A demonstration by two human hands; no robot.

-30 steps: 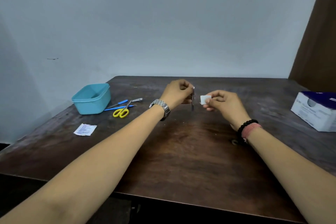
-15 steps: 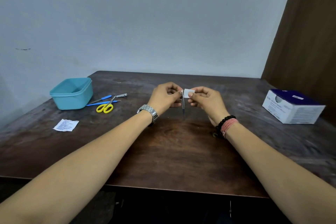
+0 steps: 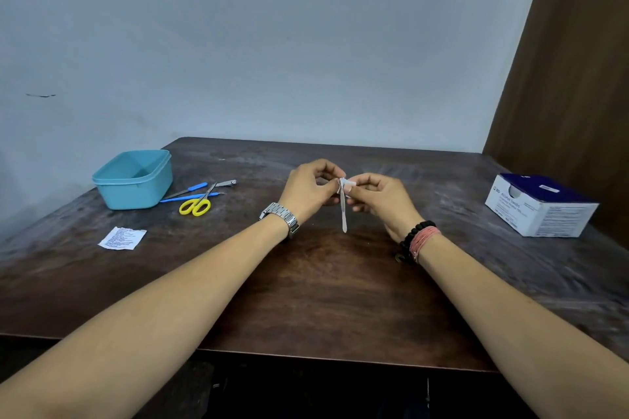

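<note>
Head view: a slim metal tool (image 3: pixel 344 214) hangs tip-down above the middle of the table (image 3: pixel 323 299), its top pinched in the curled fingers of the left hand (image 3: pixel 308 189). The right hand (image 3: pixel 381 199) pinches a small white pad (image 3: pixel 349 183) against the tool's top. A teal tub (image 3: pixel 134 180) and yellow scissors (image 3: pixel 195 206) lie far left, and a white box (image 3: pixel 541 204) stands right.

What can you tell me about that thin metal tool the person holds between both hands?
The thin metal tool is a slim, flat, silvery strip that looks like steel and narrows to a point at its lower end. It hangs almost upright, tip down, over the wooden table. The left hand pinches its top, and the right hand holds a small white pad against its upper end.
</note>
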